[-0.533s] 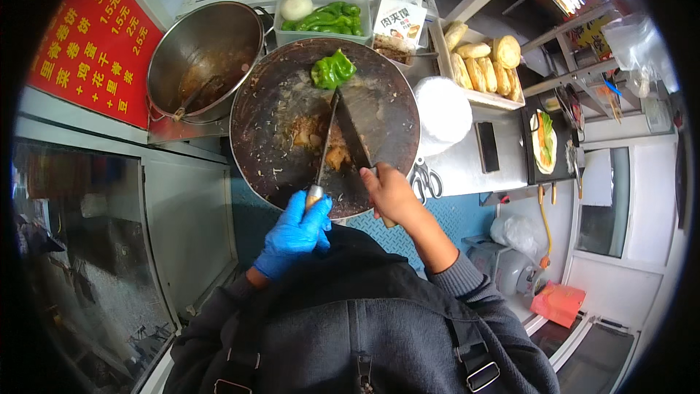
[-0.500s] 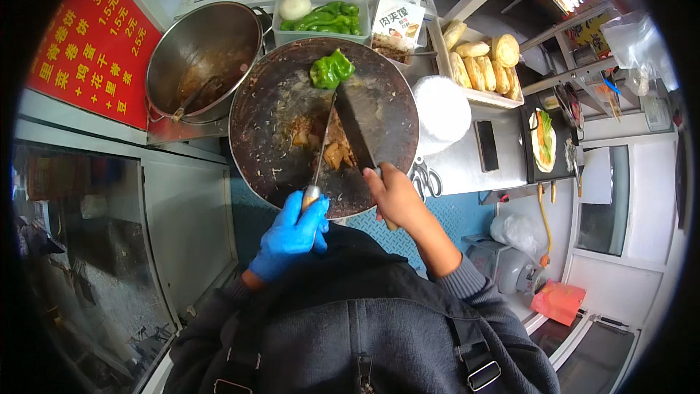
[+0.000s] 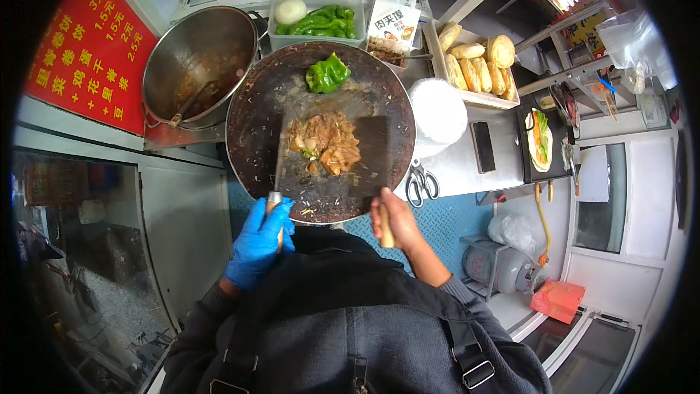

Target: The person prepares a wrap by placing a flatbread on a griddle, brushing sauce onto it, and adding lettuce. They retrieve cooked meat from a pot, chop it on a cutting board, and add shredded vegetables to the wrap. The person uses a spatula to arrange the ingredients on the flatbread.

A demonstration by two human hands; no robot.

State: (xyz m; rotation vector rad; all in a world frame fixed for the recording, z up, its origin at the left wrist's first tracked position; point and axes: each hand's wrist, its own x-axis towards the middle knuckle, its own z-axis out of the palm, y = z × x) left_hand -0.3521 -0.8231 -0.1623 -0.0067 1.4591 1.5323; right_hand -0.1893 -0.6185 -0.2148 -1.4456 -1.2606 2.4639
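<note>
The hands are apart, each wrapped round a handle: the gloved left hand [image 3: 259, 239] on a knife [image 3: 274, 201], the bare right hand [image 3: 398, 220] on a cleaver [image 3: 386, 235], blades blurred. Between them, mid-board on the round chopping board [image 3: 249, 128], the meat [image 3: 332, 144] looks only partly chopped, chunks remaining. Beyond, a green pepper [image 3: 327, 74] sits largely in one piece; farther, whole peppers [image 3: 321, 22] lie in a tub [image 3: 310, 41].

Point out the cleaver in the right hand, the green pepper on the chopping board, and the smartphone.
Cleaver [image 3: 373, 162]: head view, blurred dark blade.
Green pepper [image 3: 327, 75]: head view, middle of its skin.
Smartphone [image 3: 483, 147]: head view, dark front face.
</note>
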